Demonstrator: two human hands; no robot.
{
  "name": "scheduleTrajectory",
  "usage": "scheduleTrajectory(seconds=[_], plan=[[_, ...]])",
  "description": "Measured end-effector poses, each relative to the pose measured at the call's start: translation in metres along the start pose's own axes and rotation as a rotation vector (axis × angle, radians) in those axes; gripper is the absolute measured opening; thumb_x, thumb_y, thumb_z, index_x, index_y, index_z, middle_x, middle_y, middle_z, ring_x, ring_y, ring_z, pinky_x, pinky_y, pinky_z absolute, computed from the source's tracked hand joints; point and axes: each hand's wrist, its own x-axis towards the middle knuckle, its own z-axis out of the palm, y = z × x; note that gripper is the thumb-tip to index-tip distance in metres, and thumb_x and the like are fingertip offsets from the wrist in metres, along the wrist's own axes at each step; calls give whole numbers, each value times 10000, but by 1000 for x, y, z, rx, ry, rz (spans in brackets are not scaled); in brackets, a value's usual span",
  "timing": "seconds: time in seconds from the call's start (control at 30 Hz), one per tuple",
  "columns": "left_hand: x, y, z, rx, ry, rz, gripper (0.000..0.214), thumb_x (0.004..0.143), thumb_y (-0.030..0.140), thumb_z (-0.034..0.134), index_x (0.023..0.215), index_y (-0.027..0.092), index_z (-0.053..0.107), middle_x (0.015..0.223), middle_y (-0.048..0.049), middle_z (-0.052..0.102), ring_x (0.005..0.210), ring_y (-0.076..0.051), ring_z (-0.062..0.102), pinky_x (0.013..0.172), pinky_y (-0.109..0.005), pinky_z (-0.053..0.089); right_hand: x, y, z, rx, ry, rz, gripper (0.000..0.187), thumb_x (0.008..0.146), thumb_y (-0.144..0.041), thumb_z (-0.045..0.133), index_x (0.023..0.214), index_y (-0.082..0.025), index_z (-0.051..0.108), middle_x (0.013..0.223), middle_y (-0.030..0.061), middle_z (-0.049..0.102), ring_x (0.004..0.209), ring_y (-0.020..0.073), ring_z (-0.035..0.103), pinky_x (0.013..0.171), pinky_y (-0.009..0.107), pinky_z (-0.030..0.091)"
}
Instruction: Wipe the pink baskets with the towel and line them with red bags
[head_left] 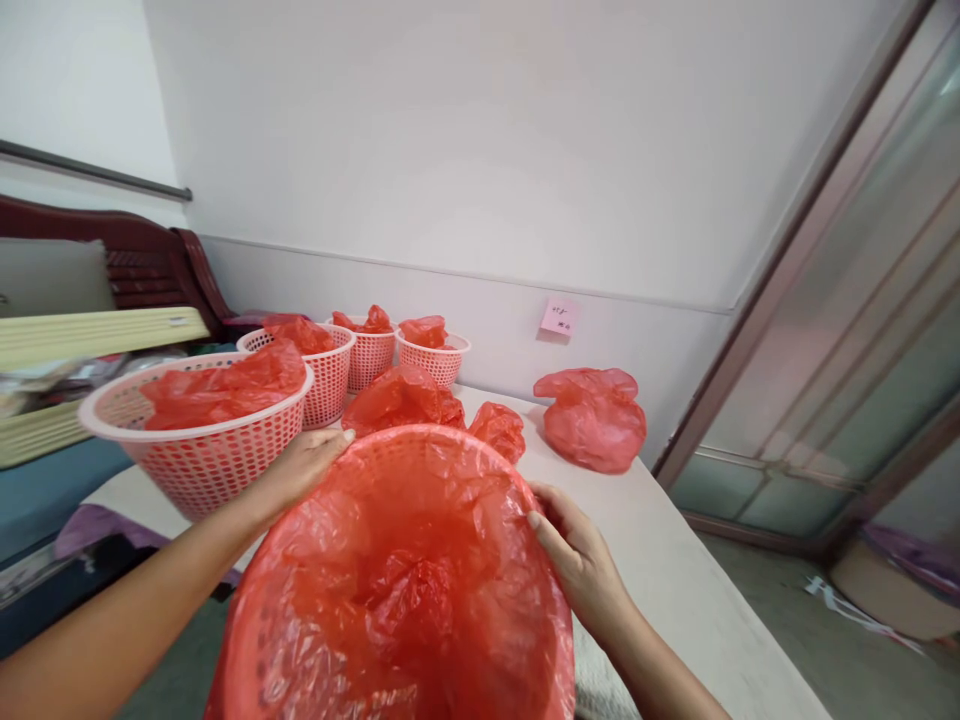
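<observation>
A round basket lined with a red plastic bag fills the lower middle of the view, tilted toward me. My left hand grips its far left rim, fingers curled over the bag's edge. On the right rim my right hand is closed, its thumb pressing the red plastic against the edge. Both hands hold the basket above the near end of the white table.
Several pink mesh baskets with red bags stand in a row toward the back left. Loose red bags lie on the table near the wall. A pink sticky note is on the wall. Glass door at right, wooden bench at left.
</observation>
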Motion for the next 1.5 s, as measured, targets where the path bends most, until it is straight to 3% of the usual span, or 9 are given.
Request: scheduleTrajectory(seconds=[0.1, 0.23, 0.43, 0.57, 0.67, 0.93, 1.03, 1.2, 1.5], plan=[[-4, -3, -5, -71, -98, -73, 395, 685, 458, 810, 927, 155, 735, 844, -81, 774, 767, -264, 708, 740, -348, 546, 2, 0, 0, 4, -9, 0, 404, 857, -574, 599, 1075, -251, 704, 1105, 84, 737, 984, 292, 677, 862, 384, 526], [0, -8, -10, -199, -192, -173, 385, 725, 387, 785, 1026, 161, 702, 826, -63, 769, 791, -263, 725, 783, -382, 560, 4, 0, 0, 16, -9, 5, 411, 850, -576, 604, 1072, -244, 700, 1095, 86, 736, 994, 290, 672, 870, 378, 517], [4, -17, -14, -246, -269, -362, 340, 695, 327, 803, 959, 137, 704, 730, -84, 750, 738, -302, 732, 743, -424, 590, 3, -3, 0, 13, -56, -12, 407, 891, -552, 579, 1097, -216, 681, 1114, 93, 724, 1021, 281, 657, 893, 378, 497], [1, -25, -19, -215, -195, -337, 285, 701, 340, 800, 904, 167, 702, 729, -67, 748, 710, -286, 724, 721, -411, 590, 7, -3, 0, 40, -66, -8, 407, 889, -550, 596, 1096, -209, 678, 1123, 94, 720, 1013, 274, 652, 898, 377, 492], [-2, -35, -27, -126, -38, -280, 305, 715, 440, 772, 861, 186, 688, 742, -69, 743, 681, -272, 713, 681, -402, 585, 12, 1, 0, 71, -59, 19, 427, 873, -561, 618, 1090, -199, 679, 1099, 97, 716, 1022, 281, 647, 903, 384, 492], [-41, -31, -46, 194, 404, 190, 469, 797, 637, 607, 1031, 231, 626, 1051, -47, 672, 1047, -252, 601, 983, -403, 456, 19, 6, -1, 132, -39, 126, 472, 829, -588, 661, 1084, -191, 676, 1079, 97, 703, 1031, 288, 645, 910, 392, 500], [-59, -24, -40, 301, 343, 334, 459, 773, 651, 636, 1006, 258, 672, 1102, -22, 663, 1123, -244, 559, 1050, -351, 380, 23, 8, -3, 122, -37, 150, 473, 823, -590, 663, 1080, -193, 680, 1105, 104, 698, 1051, 299, 643, 908, 396, 505], [-63, -33, -25, 183, 208, 136, 532, 743, 662, 678, 1054, 232, 645, 975, -32, 706, 904, -220, 632, 813, -322, 483, 33, 12, -7, 113, -11, 175, 477, 786, -597, 686, 1039, -193, 692, 1069, 99, 713, 983, 284, 654, 840, 367, 517], [-33, -20, -8, -80, 164, 12, 509, 658, 519, 784, 1016, 194, 622, 918, -39, 715, 788, -170, 669, 708, -280, 526, 64, 15, -8, 163, 26, 323, 353, 694, -486, 719, 880, -186, 691, 792, 46, 726, 686, 214, 655, 632, 315, 508]])
